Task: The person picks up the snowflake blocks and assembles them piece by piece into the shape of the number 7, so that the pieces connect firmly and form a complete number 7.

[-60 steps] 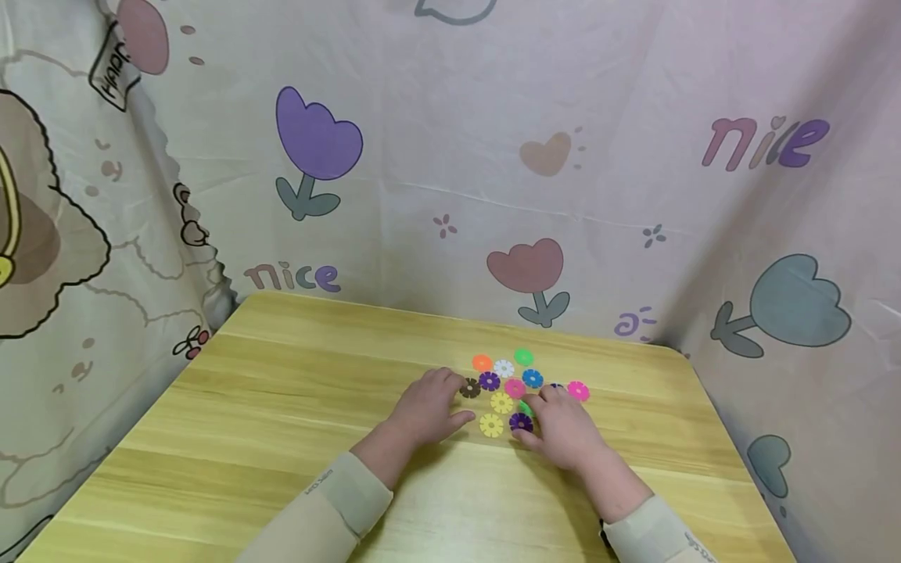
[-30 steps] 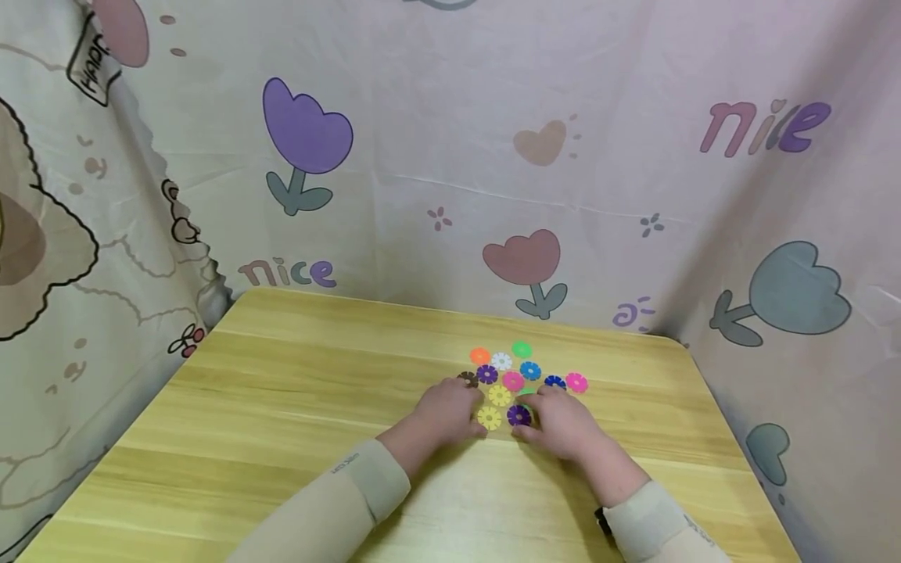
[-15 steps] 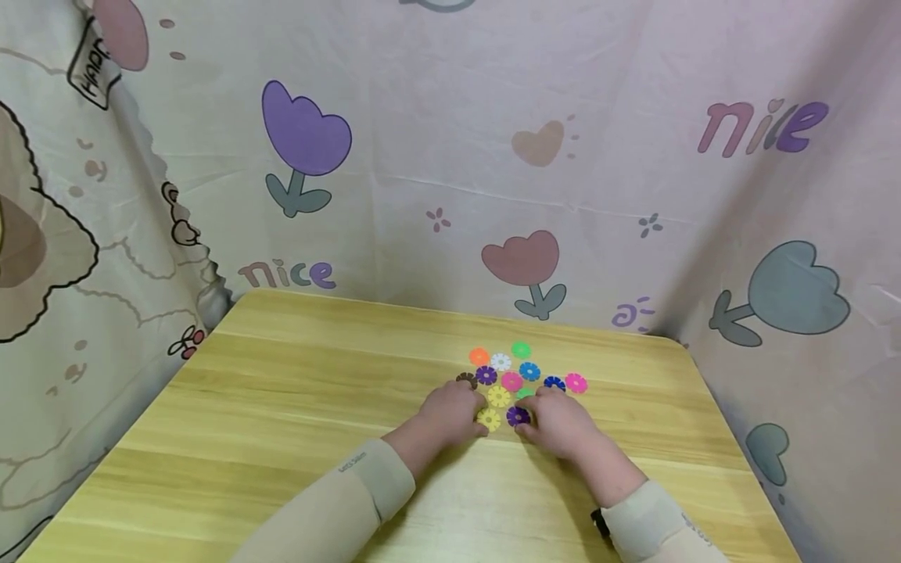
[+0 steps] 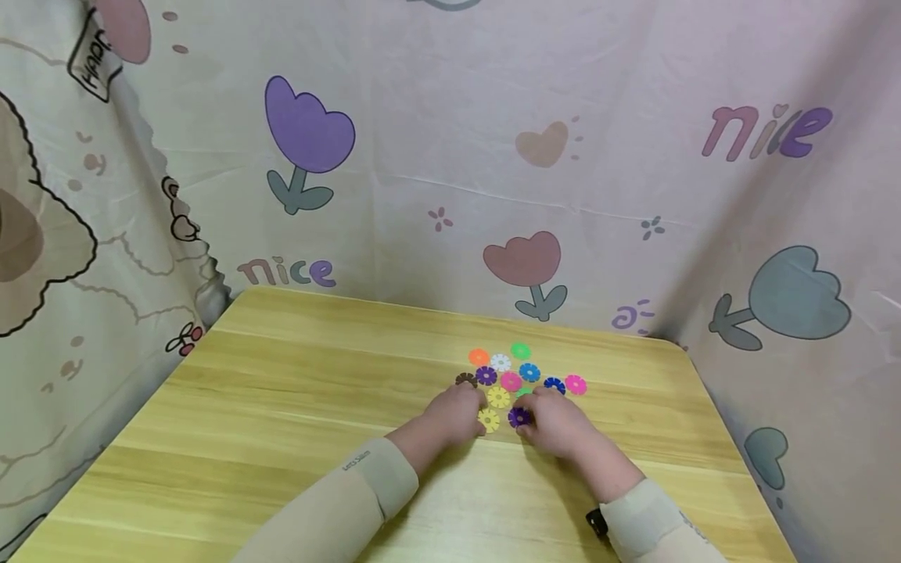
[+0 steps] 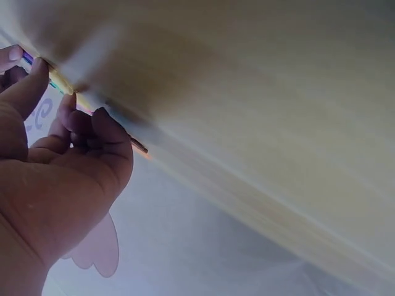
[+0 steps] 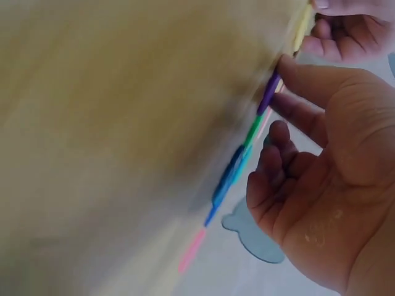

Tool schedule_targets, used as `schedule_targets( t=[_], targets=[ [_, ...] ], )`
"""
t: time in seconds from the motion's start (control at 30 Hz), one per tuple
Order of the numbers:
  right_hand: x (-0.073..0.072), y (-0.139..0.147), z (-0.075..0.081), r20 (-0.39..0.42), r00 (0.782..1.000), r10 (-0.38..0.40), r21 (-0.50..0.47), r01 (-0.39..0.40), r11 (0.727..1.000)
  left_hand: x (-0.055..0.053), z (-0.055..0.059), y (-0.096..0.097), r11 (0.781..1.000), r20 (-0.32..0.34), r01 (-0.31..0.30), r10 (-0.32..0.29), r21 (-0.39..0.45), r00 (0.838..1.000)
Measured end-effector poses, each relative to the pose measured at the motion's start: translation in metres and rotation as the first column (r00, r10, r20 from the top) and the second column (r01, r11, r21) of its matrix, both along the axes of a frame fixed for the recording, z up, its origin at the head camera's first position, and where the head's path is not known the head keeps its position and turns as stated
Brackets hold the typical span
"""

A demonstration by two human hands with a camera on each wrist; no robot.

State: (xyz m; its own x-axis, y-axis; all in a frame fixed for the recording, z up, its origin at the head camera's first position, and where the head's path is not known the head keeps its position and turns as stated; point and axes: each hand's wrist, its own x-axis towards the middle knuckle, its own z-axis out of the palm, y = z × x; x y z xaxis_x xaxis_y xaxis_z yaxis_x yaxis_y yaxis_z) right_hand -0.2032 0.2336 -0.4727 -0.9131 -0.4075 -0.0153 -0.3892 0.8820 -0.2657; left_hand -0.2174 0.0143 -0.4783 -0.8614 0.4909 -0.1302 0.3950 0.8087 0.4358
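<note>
My left hand [image 4: 456, 414] pinches the nearest yellow notched plastic disc [image 4: 489, 421] by its edge. In the left wrist view, thumb and forefinger span that yellow disc [image 5: 60, 81]. Just to the right, my right hand [image 4: 559, 422] holds a dark purple notched disc [image 4: 519, 417] between thumb and forefinger. The right wrist view has this purple disc [image 6: 268, 94] edge-on, its other fingers loosely curled. Both discs appear flat on the table. Another yellow disc [image 4: 498, 397] lies just beyond, and a green disc [image 4: 522, 393] is partly covered by my right hand.
Further discs lie behind the hands: brown [image 4: 464, 380], purple [image 4: 486, 375], orange [image 4: 479, 356], white [image 4: 500, 362], blue [image 4: 529, 372] and pink [image 4: 511, 381] among them. The wooden table [image 4: 296, 375] meets a printed curtain [image 4: 422, 141] at its far edge.
My left hand has moved right, from beside the brown disc to the near yellow disc, and its fingers have closed on it. My right hand stays at the purple disc, its fingers drawn in slightly.
</note>
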Motion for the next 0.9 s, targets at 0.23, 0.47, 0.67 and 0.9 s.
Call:
schedule_targets(
  t=[0.23,0.47,0.67,0.9],
  targets=[
    [-0.0015,-0.0003,-0.0026,0.040,0.998,-0.040,-0.048,0.042,0.998,-0.0002,0.0002,0.0011,0.999,0.001,-0.029,0.029,0.026,1.000],
    [-0.0006,-0.0018,-0.0013,0.021,1.000,-0.024,-0.030,0.024,0.999,-0.0012,0.0012,0.0007,1.000,-0.022,-0.006,0.006,0.014,1.000],
    [-0.0026,-0.0023,-0.0001,0.035,0.998,-0.048,-0.042,0.050,0.998,-0.0003,0.0019,0.0007,1.000,-0.032,-0.009,0.009,0.020,0.999],
    [-0.0032,-0.0022,0.0024,0.017,0.996,-0.084,-0.080,0.085,0.993,0.0004,0.0018,-0.0032,0.998,-0.007,-0.027,0.027,0.049,1.000]
  ],
)
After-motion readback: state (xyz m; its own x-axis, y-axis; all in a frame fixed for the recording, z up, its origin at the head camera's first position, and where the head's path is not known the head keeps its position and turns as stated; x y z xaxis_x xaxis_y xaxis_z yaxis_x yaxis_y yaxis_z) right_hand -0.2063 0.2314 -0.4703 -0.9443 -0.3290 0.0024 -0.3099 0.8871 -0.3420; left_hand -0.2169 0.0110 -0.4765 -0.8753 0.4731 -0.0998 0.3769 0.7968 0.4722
